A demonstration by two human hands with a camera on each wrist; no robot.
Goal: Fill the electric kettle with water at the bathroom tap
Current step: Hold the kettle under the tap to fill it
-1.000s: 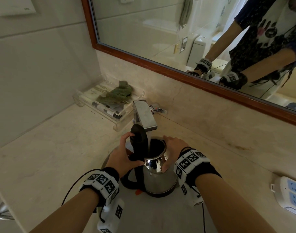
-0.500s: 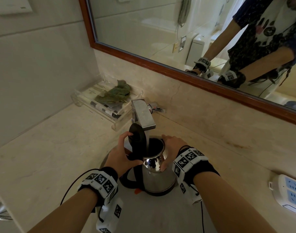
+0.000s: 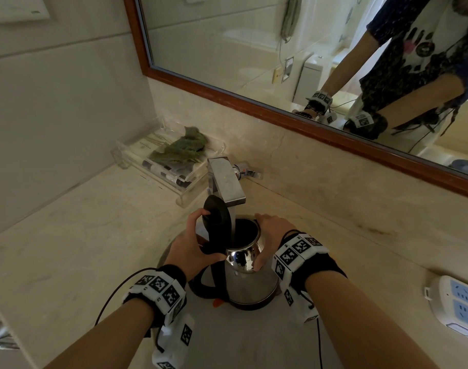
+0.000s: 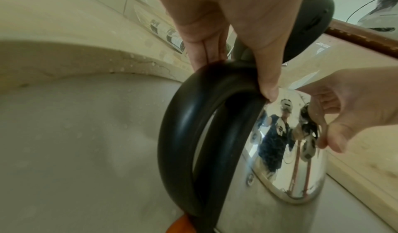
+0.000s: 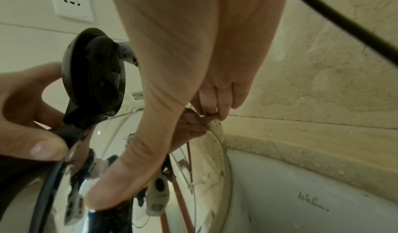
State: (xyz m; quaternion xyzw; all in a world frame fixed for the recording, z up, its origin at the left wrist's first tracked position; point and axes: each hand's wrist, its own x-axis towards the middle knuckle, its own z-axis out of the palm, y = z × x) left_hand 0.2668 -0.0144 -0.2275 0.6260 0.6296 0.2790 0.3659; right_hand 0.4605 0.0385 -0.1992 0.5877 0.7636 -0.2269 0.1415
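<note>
Kettle (image 3: 247,275) stands upright in the basin (image 3: 227,339), mouth directly under the tap (image 3: 226,182) spout; lid (image 3: 216,218) swung up and open. Left hand (image 3: 194,249) grips the top of the handle (image 4: 193,134), a fingertip against the lid's back; right hand (image 3: 270,235) cups the steel body just under the rim, thumb on the near side. No stream of water can be made out, so the fill state is unclear. Risks, as judged: both hands are busy, so freeing one to work the tap leaves the kettle less steady on the sloping bowl; the lid sits just beside the spout and could drop into the flow and throw spray; wet polished steel may slip; overfilling could wet the base contacts. A power strip (image 3: 459,307) lies near the counter's right edge, within splash reach. An acrylic tray (image 3: 137,158) with leaves (image 3: 179,149) sits at the back left corner, well apart; mirror (image 3: 254,49) above the backsplash.
</note>
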